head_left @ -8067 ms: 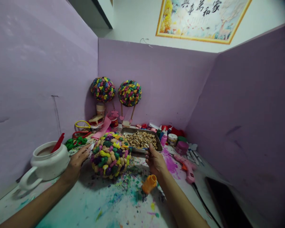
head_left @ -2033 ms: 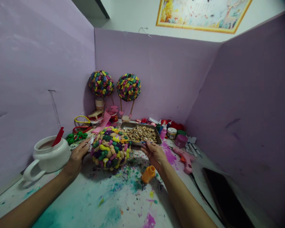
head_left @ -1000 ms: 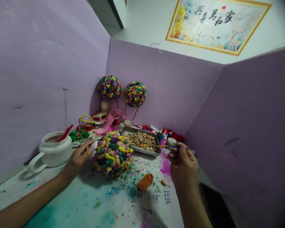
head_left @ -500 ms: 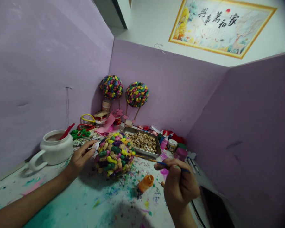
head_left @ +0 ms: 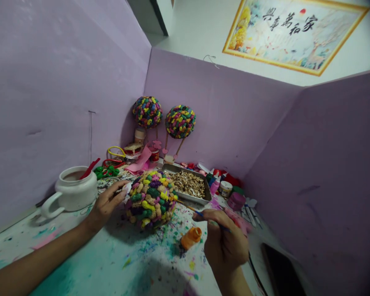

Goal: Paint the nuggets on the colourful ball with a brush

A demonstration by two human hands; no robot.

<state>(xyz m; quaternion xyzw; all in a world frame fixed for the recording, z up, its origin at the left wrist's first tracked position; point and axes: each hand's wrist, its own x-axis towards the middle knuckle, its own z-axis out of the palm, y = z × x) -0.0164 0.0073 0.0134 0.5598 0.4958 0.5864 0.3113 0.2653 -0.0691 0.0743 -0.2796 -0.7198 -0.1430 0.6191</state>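
Knobbly round ball point(head_left: 153, 201), slim brush point(head_left: 187, 205) at its side.
We see left hand point(head_left: 107, 204) pinching crumpled white wad point(head_left: 128, 189) against ball; right hand point(head_left: 225, 240) pinches brush's blue handle.

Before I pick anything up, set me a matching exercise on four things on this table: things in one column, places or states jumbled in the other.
Things
1. Brush
2. White mug
3. Orange bottle
4. Metal tray

Places and states
A. Uncapped, on the table close beside the right hand
B. Filled with brown pieces
C. In the right hand, tip at the bumpy ball
D. With a red stick leaning out of it

Pairs: 1-C, 2-D, 3-A, 4-B
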